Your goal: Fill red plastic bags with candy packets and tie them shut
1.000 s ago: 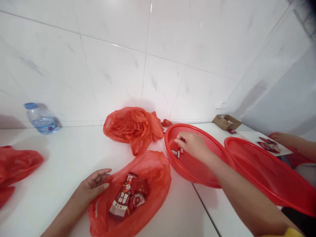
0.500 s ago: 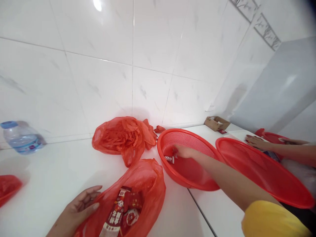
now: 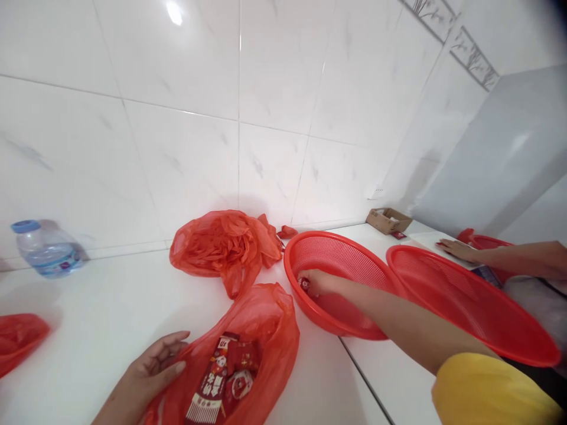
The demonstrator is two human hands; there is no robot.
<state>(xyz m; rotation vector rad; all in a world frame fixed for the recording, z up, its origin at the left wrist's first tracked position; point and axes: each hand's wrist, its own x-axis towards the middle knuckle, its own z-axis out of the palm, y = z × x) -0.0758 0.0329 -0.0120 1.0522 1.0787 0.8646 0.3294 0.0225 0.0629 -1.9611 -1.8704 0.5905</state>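
My right hand [image 3: 313, 282] reaches into a red mesh basket [image 3: 339, 239], its fingers closed on a small red wrapped snack packet [image 3: 303, 284] by the left wall. The hand covers much of that packet. At lower left, my left hand [image 3: 148, 373] is open, thumb and fingers apart, against the edge of a red plastic bag [image 3: 277, 342]. Inside the bag's mouth lie a long dark-red printed snack packet [image 3: 211, 381] and smaller red packets [image 3: 242, 357].
A bunched heap of red bags [image 3: 217, 242] lies by the tiled wall. A water bottle [image 3: 48, 251] and another red bag [image 3: 20, 339] are at left. Right of the basket stand a second red basket [image 3: 469, 301], a cardboard box [image 3: 388, 220] and a co-worker's hand [image 3: 458, 249].
In the basket, my right hand has shifted slightly down and left and now holds a small packet. My left hand stays at the bag. The co-worker's hand now lies flatter.
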